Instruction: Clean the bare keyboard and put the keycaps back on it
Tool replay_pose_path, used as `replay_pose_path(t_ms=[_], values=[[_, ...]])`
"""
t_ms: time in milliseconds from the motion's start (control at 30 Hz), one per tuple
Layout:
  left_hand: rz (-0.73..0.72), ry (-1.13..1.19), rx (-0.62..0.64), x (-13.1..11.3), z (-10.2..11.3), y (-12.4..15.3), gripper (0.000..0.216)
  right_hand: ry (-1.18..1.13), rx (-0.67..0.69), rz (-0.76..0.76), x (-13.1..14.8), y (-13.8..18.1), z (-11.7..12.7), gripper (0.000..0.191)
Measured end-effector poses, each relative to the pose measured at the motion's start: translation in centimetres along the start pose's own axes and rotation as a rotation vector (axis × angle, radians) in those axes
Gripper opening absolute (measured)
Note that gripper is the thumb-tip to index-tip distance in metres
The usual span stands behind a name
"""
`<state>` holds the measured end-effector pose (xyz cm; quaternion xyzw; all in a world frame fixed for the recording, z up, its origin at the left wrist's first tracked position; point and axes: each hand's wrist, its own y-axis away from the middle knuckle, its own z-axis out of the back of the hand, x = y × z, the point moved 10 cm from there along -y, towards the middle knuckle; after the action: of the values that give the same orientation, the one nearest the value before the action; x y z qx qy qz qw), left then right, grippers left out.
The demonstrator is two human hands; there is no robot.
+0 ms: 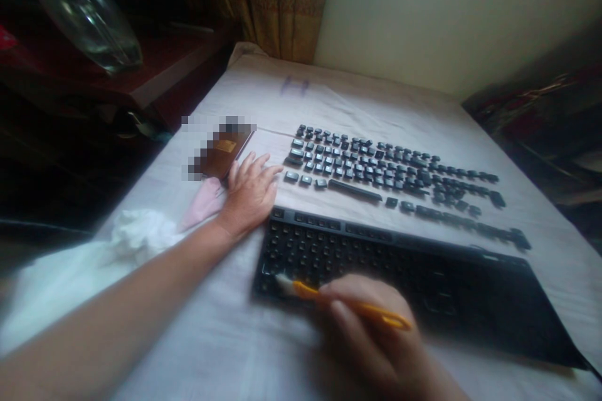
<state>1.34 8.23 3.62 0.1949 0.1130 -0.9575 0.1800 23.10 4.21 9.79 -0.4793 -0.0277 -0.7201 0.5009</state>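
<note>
My right hand is closed around the orange handle of a small brush. Its pale bristles are at the left end of a black keyboard base, whose keycaps are off; whether they touch it I cannot tell. With fingers spread, my left hand lies flat on the cloth by the keyboard's upper left corner. Above the base, loose black keycaps lie in rows, with the long spacebar among them. A brown object like a notebook, partly pixelated, sits just beyond my left fingers.
A pink cloth is beside my left wrist, and crumpled white cloth lies further left. A pale sheet covers the surface. At upper left, a glass vase stands on a dark wooden table. The keyboard's cable leaves at lower right.
</note>
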Motion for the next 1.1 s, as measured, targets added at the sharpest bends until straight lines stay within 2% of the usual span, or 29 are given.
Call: replay_pose_path(t_ms=[100, 233, 467, 733, 867, 1100], values=[[-0.002, -0.002, -0.001, 0.1, -0.1, 0.0, 0.041, -0.029, 0.007, -0.007, 0.0, 0.0, -0.1, 0.016], [-0.011, -0.003, -0.015, 0.2, -0.1, 0.0, 0.041, -0.077, -0.063, -0.079, -0.8, 0.3, 0.5, 0.018], [-0.004, 0.001, -0.011, 0.1, 0.0, 0.0, 0.041, -0.122, -0.115, -0.102, -1.3, 0.6, 1.2, 0.023], [-0.006, -0.005, -0.001, 0.1, -0.1, 0.0, 0.041, -0.016, -0.028, -0.069, -0.7, 0.3, 0.5, 0.016], [-0.004, -0.002, 0.001, 0.1, -0.1, 0.0, 0.041, -0.093, -0.01, -0.065, -0.7, 0.0, 0.1, 0.015], [0.007, -0.009, 0.009, 0.1, -0.1, 0.0, 0.042, -0.253, -0.115, -0.192, -2.7, 0.5, 1.7, 0.015]])
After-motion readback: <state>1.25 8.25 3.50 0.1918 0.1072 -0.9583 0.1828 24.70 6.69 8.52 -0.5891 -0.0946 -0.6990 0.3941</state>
